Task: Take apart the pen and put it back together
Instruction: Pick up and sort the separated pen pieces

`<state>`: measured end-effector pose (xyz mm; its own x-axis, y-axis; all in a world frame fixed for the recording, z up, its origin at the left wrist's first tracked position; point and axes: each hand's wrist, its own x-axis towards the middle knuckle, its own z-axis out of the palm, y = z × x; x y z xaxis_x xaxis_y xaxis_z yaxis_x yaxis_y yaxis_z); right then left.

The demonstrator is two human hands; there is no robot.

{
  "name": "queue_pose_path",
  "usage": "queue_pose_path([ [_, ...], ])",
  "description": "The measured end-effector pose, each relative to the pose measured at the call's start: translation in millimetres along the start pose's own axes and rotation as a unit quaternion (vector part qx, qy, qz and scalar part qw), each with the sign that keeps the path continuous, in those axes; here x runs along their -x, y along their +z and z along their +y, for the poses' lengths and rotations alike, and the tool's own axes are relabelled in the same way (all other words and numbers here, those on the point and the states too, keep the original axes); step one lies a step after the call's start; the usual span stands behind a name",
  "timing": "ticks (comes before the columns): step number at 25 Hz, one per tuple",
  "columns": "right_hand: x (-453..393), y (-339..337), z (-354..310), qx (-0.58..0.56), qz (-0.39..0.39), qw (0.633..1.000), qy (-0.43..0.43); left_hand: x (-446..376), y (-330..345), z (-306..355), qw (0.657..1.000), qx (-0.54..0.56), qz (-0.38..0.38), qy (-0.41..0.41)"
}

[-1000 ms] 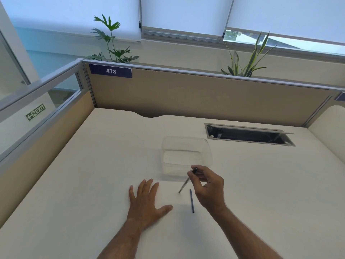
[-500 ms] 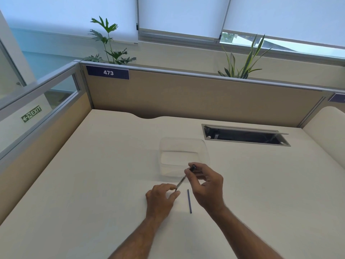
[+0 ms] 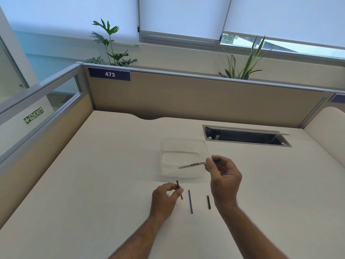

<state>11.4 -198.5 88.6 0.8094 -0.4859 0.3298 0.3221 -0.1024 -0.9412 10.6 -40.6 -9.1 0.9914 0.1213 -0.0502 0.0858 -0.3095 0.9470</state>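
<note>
The pen is in separate parts on and above a smooth, matte cream desk [image 3: 93,184].

Right hand [image 3: 225,179]: thumb and fingers pinch the clear pen barrel [image 3: 192,164] at its dark rear end. The barrel is a slim transparent tube with dark printed lettering. Its long axis runs nearly level, open end pointing left and slightly down, in front of a clear, thin-walled plastic container [image 3: 183,157] with rounded corners.

Left hand [image 3: 164,198]: curled fingers pinch a short, thin dark rod [image 3: 179,189], held just above the desk, its upper end tilted away and slightly left.

On the desk between the hands lies a thin blue refill tube [image 3: 190,201], long axis running away from the person. Just to its right lies a shorter dark piece [image 3: 208,202], roughly parallel.
</note>
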Motion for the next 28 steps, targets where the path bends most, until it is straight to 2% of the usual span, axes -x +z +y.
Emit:
queue_pose_path([
  [4,3,-10,19,-0.068,0.042,0.989,0.123,4,4,23,0.983,0.166,-0.039,-0.069],
  [9,22,-20,41,-0.117,0.038,0.959,0.254,4,8,53,0.917,0.361,-0.104,-0.138],
  [11,31,-23,48,-0.122,0.024,0.949,0.291,3,10,60,0.904,0.388,-0.102,-0.145],
  [14,38,-26,55,-0.109,-0.027,0.943,0.314,3,13,65,0.91,0.384,-0.067,-0.144],
  [17,40,-28,55,-0.053,-0.112,0.947,0.296,1,15,65,0.915,0.377,-0.028,-0.14],
  [19,39,-27,50,0.029,-0.15,0.958,0.241,1,15,65,0.925,0.36,-0.011,-0.126],
  [22,30,-24,41,0.153,-0.178,0.966,0.11,2,16,64,0.944,0.317,-0.006,-0.089],
  [28,11,-11,28,0.204,-0.212,0.956,-0.014,0,13,63,0.966,0.258,-0.008,-0.021],
])
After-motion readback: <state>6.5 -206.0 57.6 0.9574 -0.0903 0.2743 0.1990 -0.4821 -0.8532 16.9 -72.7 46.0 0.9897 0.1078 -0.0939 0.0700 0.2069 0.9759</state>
